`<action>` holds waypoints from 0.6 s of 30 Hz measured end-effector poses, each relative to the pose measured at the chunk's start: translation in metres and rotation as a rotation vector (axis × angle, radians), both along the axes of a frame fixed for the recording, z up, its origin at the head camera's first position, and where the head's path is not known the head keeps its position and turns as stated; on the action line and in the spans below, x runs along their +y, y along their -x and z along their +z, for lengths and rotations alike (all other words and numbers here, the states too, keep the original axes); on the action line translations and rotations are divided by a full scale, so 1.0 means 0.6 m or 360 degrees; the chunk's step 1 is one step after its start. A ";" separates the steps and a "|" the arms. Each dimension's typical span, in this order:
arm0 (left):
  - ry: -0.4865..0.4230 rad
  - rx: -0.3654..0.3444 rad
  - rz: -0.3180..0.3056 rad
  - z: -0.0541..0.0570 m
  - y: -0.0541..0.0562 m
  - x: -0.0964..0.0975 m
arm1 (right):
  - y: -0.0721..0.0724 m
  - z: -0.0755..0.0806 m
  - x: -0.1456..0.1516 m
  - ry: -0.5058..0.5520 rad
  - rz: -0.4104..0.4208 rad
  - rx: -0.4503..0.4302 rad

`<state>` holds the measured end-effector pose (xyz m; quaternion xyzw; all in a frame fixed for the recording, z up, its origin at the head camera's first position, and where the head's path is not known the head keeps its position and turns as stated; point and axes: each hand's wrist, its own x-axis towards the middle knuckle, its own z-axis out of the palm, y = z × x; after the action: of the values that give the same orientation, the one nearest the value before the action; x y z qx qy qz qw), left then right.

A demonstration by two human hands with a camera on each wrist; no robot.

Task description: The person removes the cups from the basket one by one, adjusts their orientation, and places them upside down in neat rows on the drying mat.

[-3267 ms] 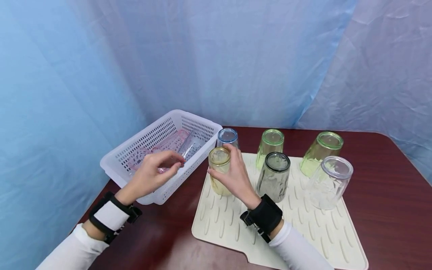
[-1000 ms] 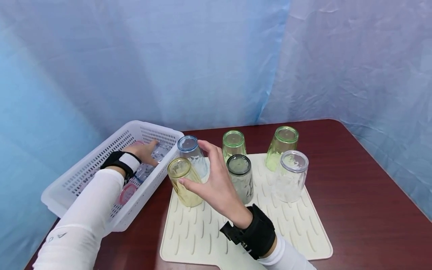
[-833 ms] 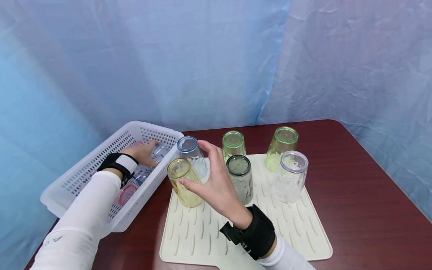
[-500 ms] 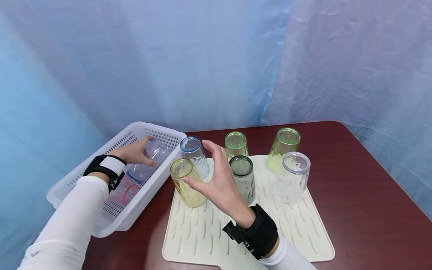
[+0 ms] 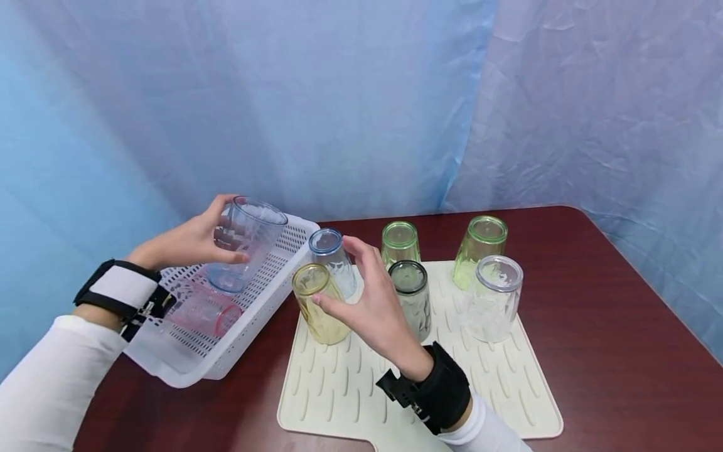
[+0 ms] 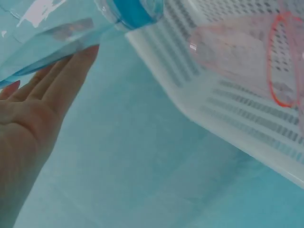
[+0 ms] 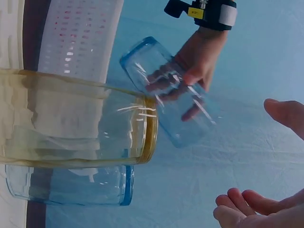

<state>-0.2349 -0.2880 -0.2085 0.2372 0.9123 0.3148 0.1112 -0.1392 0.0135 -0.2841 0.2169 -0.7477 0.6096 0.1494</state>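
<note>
My left hand (image 5: 181, 243) grips a clear blue-tinted drinking glass (image 5: 257, 235) over the basket (image 5: 257, 329), its mouth tipped up and to the right. In the left wrist view the fingers lie along this glass's side. A pink-rimmed glass (image 5: 198, 309) lies on its side inside the basket. My right hand (image 5: 375, 307) hovers with thumb and fingers spread beside an upside-down yellow glass (image 5: 324, 317) and an upside-down blue glass (image 5: 342, 270). In the right wrist view, a gap separates those fingers from the yellow glass (image 7: 95, 123).
A cream drying mat (image 5: 339, 402) bears several upturned glasses: a grey one (image 5: 415, 307), a green one (image 5: 400, 242), another green one (image 5: 477, 254) and a clear one (image 5: 491, 307). The dark red table (image 5: 610, 326) ends at a blue curtain (image 5: 361, 113).
The left hand, earlier down in the basket, has lifted the blue-tinted glass up out of it and tilted it. The right hand, earlier at the yellow glass, stays spread beside it.
</note>
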 end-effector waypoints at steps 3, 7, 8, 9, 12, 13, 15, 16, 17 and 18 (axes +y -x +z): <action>-0.0118 0.0007 -0.0094 0.010 -0.019 0.019 | 0.000 0.000 -0.004 0.0022 0.0037 -0.0006; -0.0199 0.0056 -0.0212 0.018 -0.041 0.049 | -0.003 0.000 -0.010 -0.0022 0.0076 -0.0045; -0.0203 0.0077 -0.0235 0.020 -0.046 0.058 | -0.004 0.000 -0.011 -0.0039 0.0087 -0.0058; -0.0220 0.0083 -0.0259 0.021 -0.051 0.066 | -0.004 -0.001 -0.012 -0.0058 0.0094 -0.0077; -0.0245 0.0106 -0.0346 0.025 -0.063 0.091 | -0.004 -0.005 -0.017 -0.0094 0.0123 -0.0139; -0.0243 0.0111 -0.0374 0.027 -0.066 0.099 | -0.004 -0.007 -0.019 -0.0098 0.0142 -0.0155; -0.0247 0.0093 -0.0434 0.031 -0.073 0.115 | -0.002 -0.012 -0.023 -0.0088 0.0204 -0.0186; -0.0252 0.0089 -0.0464 0.033 -0.077 0.123 | -0.001 -0.015 -0.026 -0.0073 0.0252 -0.0206; -0.0261 0.0072 -0.0486 0.034 -0.080 0.131 | 0.000 -0.018 -0.028 -0.0048 0.0312 -0.0228; -0.0268 0.0063 -0.0507 0.036 -0.083 0.138 | 0.000 -0.020 -0.030 -0.0022 0.0370 -0.0252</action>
<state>-0.1850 -0.2049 -0.1870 0.3934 0.8355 0.3638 0.1214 -0.1395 -0.0046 -0.2960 0.2542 -0.7313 0.6327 0.0169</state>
